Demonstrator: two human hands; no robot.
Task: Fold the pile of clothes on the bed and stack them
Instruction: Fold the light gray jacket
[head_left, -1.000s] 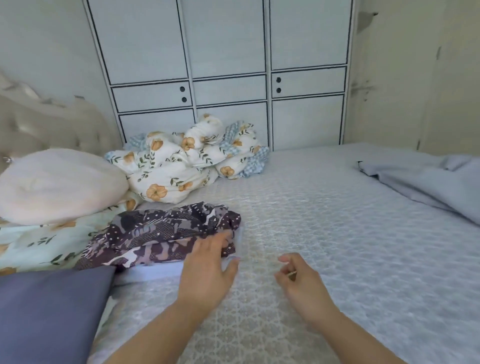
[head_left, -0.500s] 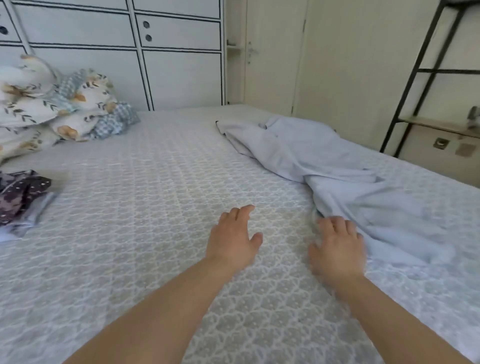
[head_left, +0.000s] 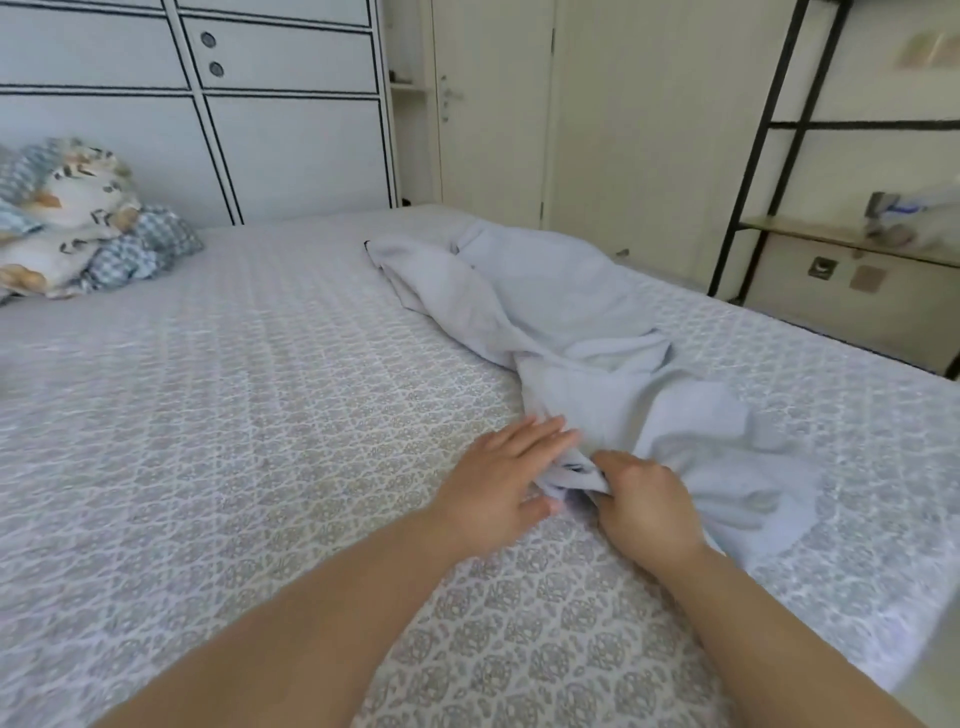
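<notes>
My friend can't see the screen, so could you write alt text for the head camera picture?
Two bare hands work at the near end of a crumpled pale blue garment on a patterned bedspread: the right hand pinches a bunched edge, the left hand lies beside it with fingers straight. A rumpled floral quilt sits far left before white wardrobe doors.

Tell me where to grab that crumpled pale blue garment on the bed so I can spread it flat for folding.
Take the pale blue garment by its near bunched end, from the near side: that end lies closest, and the right hand already pinches a fold there while the left hand lies flat beside it. The rest trails away across the patterned grey bedspread, so pulling towards you should probably straighten it.
</notes>
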